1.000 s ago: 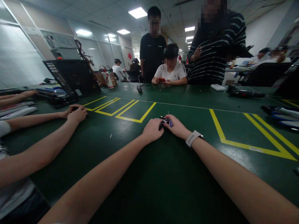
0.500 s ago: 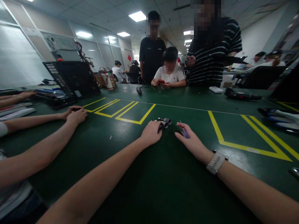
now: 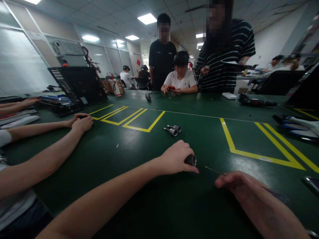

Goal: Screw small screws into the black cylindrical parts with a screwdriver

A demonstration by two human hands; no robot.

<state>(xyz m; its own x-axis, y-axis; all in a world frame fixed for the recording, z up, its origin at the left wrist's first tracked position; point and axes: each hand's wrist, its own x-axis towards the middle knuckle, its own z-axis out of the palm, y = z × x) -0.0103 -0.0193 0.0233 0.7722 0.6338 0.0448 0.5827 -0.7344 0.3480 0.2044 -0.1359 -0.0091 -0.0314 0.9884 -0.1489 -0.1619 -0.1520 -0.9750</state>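
My left hand [image 3: 178, 158] is closed around a dark metal socket [image 3: 191, 160], whose round open end faces right. My right hand [image 3: 251, 192] is to the lower right, holding a small screwdriver [image 3: 213, 170]. Its thin shaft points left toward the socket, and the bluish handle is mostly hidden by the hand and blurred. Beyond my left hand, two metal sockets with thin shanks lie side by side on the green table: a nearer socket [image 3: 173, 132] and a farther socket [image 3: 177, 128].
Yellow tape outlines [image 3: 136, 128] mark the table, with another outline [image 3: 264, 158] at right. A co-worker's hands [image 3: 83, 122] rest at left near a black computer case [image 3: 74, 86]. A power drill [image 3: 256, 100] and white box [image 3: 229, 96] lie farther back. People stand and sit across.
My left hand has moved toward me and right with one socket, leaving two on the table. My right hand has come back toward me and right with the screwdriver.
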